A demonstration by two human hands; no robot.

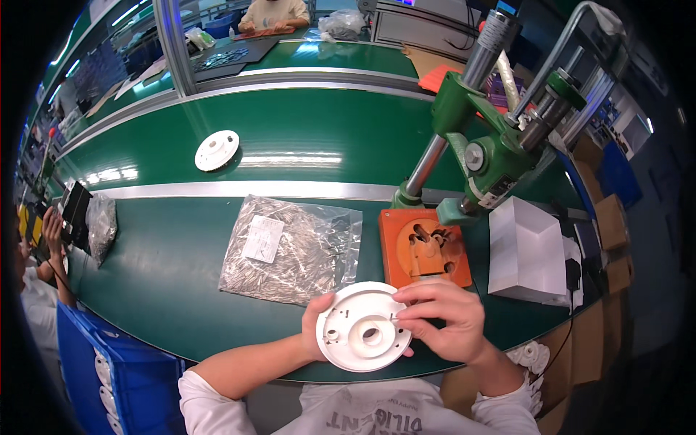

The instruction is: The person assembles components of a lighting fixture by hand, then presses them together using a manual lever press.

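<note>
A round white plastic disc (353, 351) with a raised ring and small holes is held over the near edge of the green table. My left hand (316, 326) grips its left rim, thumb on top and fingers beneath. My right hand (446, 319) is at the disc's right side, with thumb and fingertips pinched round a small thin pin (394, 317) at the disc's surface. Just beyond the disc lies a clear plastic bag of metal pins (290, 250) with a white label. To its right sits an orange fixture block (423, 250) with a shaped recess, under a green hand press (500, 156).
A white open box (529, 250) stands right of the press. Another white disc (217, 151) rests on the green belt (304, 123) beyond the metal rail. Blue crates (109, 362) with white parts stand at the lower left. Other people sit at far left and across the line.
</note>
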